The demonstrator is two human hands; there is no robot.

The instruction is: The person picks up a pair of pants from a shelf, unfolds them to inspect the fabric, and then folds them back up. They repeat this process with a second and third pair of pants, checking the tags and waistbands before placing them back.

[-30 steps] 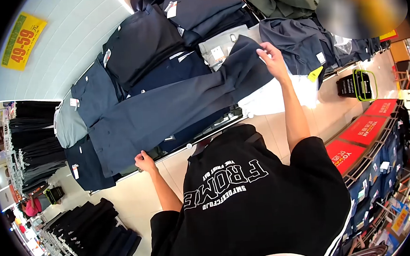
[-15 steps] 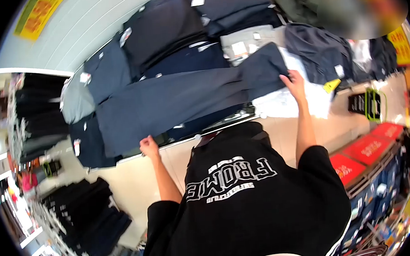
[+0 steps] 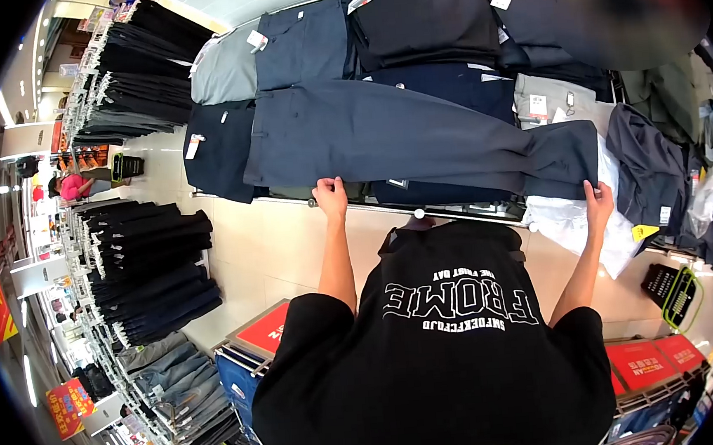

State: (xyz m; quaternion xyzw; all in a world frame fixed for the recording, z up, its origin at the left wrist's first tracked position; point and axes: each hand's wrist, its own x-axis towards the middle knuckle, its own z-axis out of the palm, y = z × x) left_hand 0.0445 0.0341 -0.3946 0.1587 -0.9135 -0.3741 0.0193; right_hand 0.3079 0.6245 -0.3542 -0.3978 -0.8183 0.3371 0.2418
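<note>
A pair of dark blue-grey trousers [image 3: 399, 128] lies stretched lengthwise across the stacked clothes, waist end to the left and leg hems to the right. My left hand [image 3: 331, 198] is closed on the lower edge near the waist end, fingers pinched. At the far right, my right hand [image 3: 598, 206] grips the hem corner between thumb and fingers. Underneath and behind are folded navy trousers [image 3: 447, 92], light grey trousers [image 3: 553, 97] with tags, and a white garment [image 3: 576, 228] below the hem.
Folded dark trousers [image 3: 425, 19] are piled along the back of the display. Racks of hanging trousers [image 3: 155, 245] stand to the left, with a person in pink [image 3: 75, 187] beyond. A black and green shopping basket [image 3: 674, 295] is at right, near red signs [image 3: 656, 363].
The view has turned left, so the display appears further right and more hanging racks show. Both hands keep hold of the trousers at roughly the same spots.
</note>
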